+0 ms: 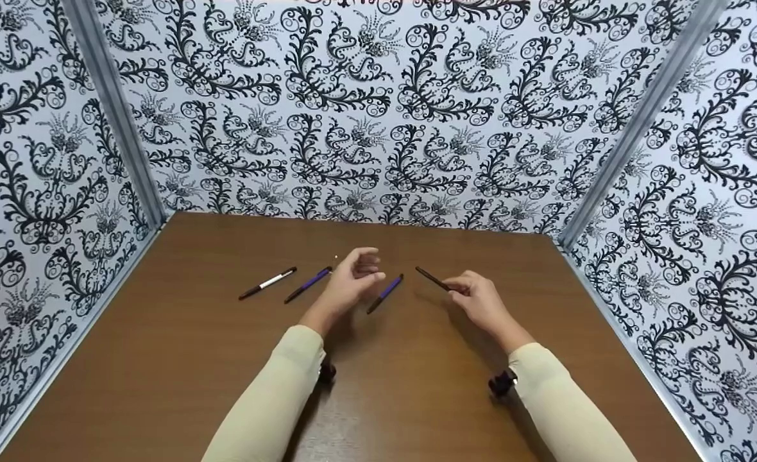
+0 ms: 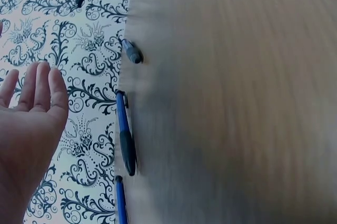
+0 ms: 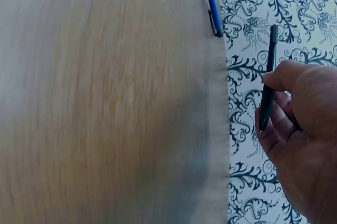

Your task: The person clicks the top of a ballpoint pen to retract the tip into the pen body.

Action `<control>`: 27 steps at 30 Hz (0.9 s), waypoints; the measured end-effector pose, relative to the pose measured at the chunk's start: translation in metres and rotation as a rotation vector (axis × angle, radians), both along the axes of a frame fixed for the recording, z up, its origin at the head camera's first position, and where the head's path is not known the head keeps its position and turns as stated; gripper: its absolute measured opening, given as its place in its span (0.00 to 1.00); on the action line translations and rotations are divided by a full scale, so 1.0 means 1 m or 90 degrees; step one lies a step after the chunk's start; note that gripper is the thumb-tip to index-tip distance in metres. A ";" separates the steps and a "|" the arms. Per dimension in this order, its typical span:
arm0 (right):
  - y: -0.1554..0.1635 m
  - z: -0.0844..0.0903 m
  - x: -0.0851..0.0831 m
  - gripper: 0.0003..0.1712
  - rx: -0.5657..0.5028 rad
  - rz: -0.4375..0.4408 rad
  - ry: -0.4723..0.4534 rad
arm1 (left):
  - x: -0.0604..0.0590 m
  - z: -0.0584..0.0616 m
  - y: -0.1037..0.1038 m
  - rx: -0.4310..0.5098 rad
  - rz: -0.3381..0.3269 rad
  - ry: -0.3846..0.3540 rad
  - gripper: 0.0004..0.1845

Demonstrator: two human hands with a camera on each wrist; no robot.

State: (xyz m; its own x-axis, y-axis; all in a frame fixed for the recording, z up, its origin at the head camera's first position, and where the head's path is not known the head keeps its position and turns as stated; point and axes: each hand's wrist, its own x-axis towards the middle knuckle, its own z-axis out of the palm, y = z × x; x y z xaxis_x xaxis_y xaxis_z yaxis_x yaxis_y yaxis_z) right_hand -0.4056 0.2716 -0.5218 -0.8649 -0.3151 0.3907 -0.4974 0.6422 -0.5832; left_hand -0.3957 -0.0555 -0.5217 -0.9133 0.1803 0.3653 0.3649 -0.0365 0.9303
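Note:
My right hand point(image 1: 479, 300) pinches a black pen point(image 1: 431, 278) between thumb and fingers, above the table; in the right wrist view the pen point(image 3: 269, 84) points upward out of the hand. My left hand point(image 1: 351, 282) hovers with loosely bent fingers and holds nothing. In the left wrist view, its fingers point(image 2: 42, 87) are spread and free. Just right of that hand lies a blue pen point(image 1: 386, 293) with a dark grip. Another blue pen point(image 1: 306, 285) lies to its left, and a white pen point(image 1: 267, 283) with dark ends farther left. The left hand may hide something behind it.
The brown wooden table point(image 1: 179, 359) runs up to patterned black-and-white walls point(image 1: 353, 128) at the back and both sides. Grey metal posts point(image 1: 119, 122) stand at the corners. Dark devices point(image 1: 501, 384) sit at both wrists.

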 end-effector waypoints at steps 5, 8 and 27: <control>-0.009 0.004 0.003 0.14 -0.027 -0.002 -0.002 | -0.002 -0.001 0.009 0.020 0.008 -0.005 0.28; -0.015 0.005 0.003 0.14 -0.046 -0.001 0.008 | -0.003 -0.002 0.016 0.038 0.010 -0.015 0.27; -0.059 0.014 0.019 0.16 -0.160 0.048 0.038 | 0.002 -0.003 0.061 0.109 0.071 -0.007 0.33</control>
State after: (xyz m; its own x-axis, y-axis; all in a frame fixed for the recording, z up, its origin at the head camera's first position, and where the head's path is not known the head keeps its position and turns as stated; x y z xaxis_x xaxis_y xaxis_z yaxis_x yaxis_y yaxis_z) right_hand -0.3861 0.2129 -0.5074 -0.8159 -0.2644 0.5143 -0.5765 0.4402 -0.6883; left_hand -0.3934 0.0057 -0.5246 -0.9281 0.0142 0.3721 0.3656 -0.1544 0.9179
